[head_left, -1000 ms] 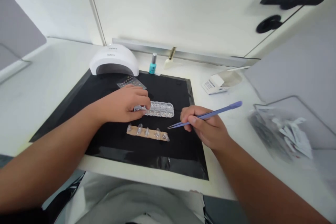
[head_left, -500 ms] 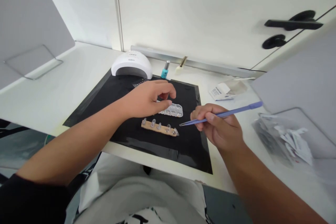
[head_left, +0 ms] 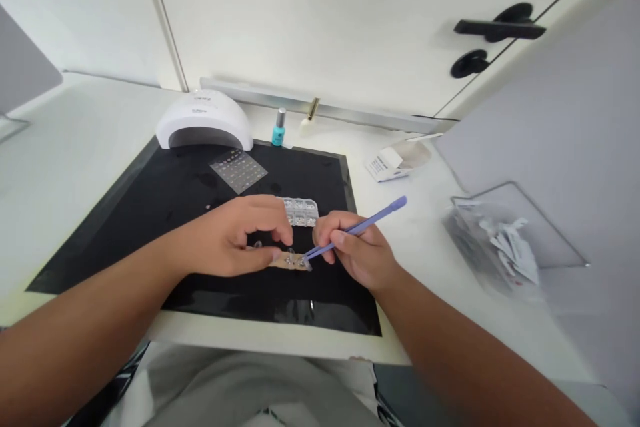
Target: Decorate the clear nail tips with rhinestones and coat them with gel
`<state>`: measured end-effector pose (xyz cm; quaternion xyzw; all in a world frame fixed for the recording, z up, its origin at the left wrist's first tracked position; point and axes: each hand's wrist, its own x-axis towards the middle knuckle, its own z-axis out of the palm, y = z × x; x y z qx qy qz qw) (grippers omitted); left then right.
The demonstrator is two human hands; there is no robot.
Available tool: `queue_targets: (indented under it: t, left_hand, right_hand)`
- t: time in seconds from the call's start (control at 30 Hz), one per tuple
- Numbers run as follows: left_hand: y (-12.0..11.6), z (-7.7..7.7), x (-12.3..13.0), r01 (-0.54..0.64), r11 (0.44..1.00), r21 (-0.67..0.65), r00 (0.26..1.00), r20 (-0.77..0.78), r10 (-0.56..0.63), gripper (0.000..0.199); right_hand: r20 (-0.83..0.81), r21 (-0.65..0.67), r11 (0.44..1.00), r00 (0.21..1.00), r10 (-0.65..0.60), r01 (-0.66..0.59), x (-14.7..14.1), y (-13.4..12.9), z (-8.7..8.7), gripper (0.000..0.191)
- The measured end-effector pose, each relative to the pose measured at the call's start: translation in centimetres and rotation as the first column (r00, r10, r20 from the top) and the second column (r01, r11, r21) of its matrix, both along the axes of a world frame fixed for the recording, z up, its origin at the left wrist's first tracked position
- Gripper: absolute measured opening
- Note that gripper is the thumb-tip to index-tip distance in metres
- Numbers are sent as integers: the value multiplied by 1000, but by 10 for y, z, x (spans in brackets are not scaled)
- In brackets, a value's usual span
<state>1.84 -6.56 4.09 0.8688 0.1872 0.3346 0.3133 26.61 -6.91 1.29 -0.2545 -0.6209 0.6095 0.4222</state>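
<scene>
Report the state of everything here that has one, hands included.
Left hand: bent over the strip, grip unclear.
Right hand: closed on the tweezers.
Tweezers: tips at the strip.
Strip: partly covered.
Clear case: partly hidden, lid unclear.
Teal bottle: upright, capped.
Box: open.
Sticker sheet: flat.
Lamp: no glow visible.

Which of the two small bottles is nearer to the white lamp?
The teal bottle is nearer to the white lamp. The other, a pale bottle with a gold cap, is farther to the right.

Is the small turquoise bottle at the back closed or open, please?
Closed: the small turquoise bottle stands upright, with its tall silver cap on top.
</scene>
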Motion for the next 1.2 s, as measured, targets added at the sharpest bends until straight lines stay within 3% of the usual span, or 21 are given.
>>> queue_targets:
  t: [0.23, 0.53, 1.0, 1.1, 1.2]
  left_hand:
    - [-4, -1, 12, 1, 999, 33, 991, -134, 3, 10]
    - [-8, -10, 18, -90, 990, 112, 985, -134, 105, 10]
    - [-8, -11, 19, -108, 973, 203, 978, -154, 140, 15]
    - [-10, -8, 19, -137, 975, 174, 977, -139, 163, 16]
    - [-12, -1, 17, -209, 976, 54, 975, -66, 212, 16]
  right_hand:
    - [-80, -67, 998, 997, -5, -1, 1, 6, -11, 30]
    - [-111, -124, 992, 993, -25, 12, 1, 6, -10, 33]
    - [-145, -141, 990, 989, -20, 0, -1, 6, -11, 31]
    - [-155, -98, 995, 988, -23, 7, -1, 8, -9, 32]
    - [-194, -14, 999, 980, -50, 48, 2, 8, -2, 30]
